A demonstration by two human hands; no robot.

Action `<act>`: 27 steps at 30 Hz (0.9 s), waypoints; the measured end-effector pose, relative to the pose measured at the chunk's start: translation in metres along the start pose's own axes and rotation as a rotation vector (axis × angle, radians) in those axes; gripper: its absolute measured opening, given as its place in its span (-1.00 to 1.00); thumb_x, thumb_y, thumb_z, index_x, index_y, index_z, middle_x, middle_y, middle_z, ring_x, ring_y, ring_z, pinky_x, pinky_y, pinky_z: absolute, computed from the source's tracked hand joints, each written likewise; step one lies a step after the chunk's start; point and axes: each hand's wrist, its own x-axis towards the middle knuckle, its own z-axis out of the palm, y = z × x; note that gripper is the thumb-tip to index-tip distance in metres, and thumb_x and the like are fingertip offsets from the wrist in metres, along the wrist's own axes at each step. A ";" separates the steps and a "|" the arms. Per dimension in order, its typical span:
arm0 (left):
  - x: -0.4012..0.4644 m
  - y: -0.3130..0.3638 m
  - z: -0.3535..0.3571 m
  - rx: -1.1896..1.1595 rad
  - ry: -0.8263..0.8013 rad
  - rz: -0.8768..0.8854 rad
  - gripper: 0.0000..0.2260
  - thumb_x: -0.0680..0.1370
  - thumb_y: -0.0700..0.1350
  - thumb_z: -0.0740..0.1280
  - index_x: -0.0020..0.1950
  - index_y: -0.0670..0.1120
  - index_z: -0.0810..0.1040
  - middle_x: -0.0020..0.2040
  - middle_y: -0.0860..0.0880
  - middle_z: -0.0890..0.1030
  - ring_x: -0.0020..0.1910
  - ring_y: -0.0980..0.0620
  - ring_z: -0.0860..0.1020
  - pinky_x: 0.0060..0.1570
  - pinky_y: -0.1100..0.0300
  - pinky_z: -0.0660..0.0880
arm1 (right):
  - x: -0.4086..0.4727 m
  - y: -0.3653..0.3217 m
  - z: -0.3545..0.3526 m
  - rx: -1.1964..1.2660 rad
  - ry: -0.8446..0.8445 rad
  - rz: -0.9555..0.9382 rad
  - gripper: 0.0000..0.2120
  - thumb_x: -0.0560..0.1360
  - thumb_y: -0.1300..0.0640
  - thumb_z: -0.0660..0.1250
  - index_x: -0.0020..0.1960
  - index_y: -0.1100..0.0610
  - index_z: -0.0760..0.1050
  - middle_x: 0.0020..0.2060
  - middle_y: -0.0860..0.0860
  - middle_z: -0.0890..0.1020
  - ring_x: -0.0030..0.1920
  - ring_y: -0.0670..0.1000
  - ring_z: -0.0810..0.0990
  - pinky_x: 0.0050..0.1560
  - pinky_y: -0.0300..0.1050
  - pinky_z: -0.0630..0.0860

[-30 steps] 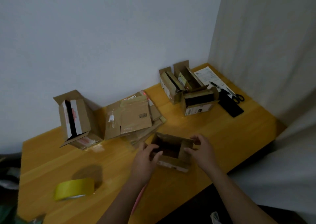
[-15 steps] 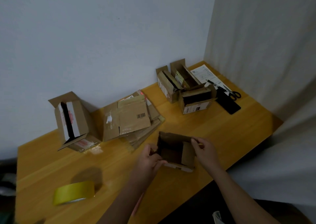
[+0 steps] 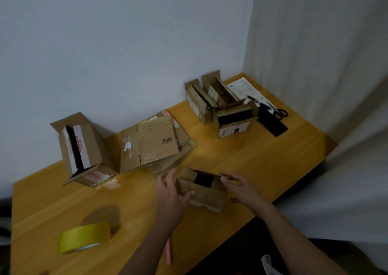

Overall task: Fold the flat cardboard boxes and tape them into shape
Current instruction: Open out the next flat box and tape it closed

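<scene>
So there's a small cardboard box (image 3: 202,190) sitting near the front edge of a yellowish wooden table (image 3: 262,161), partly folded up with a dark opening showing on top. The left hand (image 3: 171,192) is on the box's left end, thumb laid across the near face and fingers going up behind the left side, so it's gripping the box. The right hand (image 3: 241,187) sits just off the right end, fingers loosely curved and spread; it's a bit blurry there, but it looks like it's not actually clamped on anything, maybe just grazing the corner flap. Right behind the box is a messy stack of flat cardboard boxes (image 3: 151,144), the top one with a barcode on it. To the left of that stack there's a bigger box (image 3: 80,148) tipped on its side with its flaps hanging open. Further back right, three small assembled boxes (image 3: 220,104) are bunched together, and past them a printed sheet (image 3: 244,88), a pair of scissors (image 3: 277,111) and a flat black thing (image 3: 273,125). A roll of yellow tape (image 3: 84,237) lies front left, and something thin and pink (image 3: 168,251) pokes out under the left forearm.
</scene>
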 end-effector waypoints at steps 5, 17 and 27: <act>0.005 0.000 0.002 -0.295 -0.210 -0.069 -0.23 0.48 -0.07 0.47 0.51 0.29 0.07 0.45 0.08 0.16 0.34 0.19 0.19 0.27 0.23 0.33 | -0.002 0.004 0.007 0.078 -0.052 0.043 -0.61 0.53 -0.16 0.28 0.34 -0.14 0.47 0.40 -0.09 0.37 0.40 0.08 0.38 0.25 0.12 0.51; 0.010 0.001 0.012 -0.257 -0.191 -0.158 -0.64 0.52 -0.07 0.42 0.32 0.06 0.52 0.09 0.09 0.45 0.00 0.08 0.52 -0.07 0.14 0.60 | 0.027 0.022 -0.002 -0.152 0.192 -0.262 -0.74 0.57 0.18 0.34 0.22 -0.04 0.58 0.24 -0.17 0.51 0.25 -0.15 0.47 0.26 -0.09 0.50; 0.009 0.000 0.020 -0.265 -0.082 -0.159 -0.63 0.54 -0.15 0.40 0.35 -0.03 0.53 0.04 0.10 0.50 -0.07 0.13 0.53 -0.12 0.11 0.60 | 0.052 0.020 -0.003 -0.151 0.150 -0.351 -0.74 0.57 0.14 0.34 0.24 0.00 0.60 0.27 -0.27 0.46 0.24 -0.32 0.40 0.29 -0.14 0.49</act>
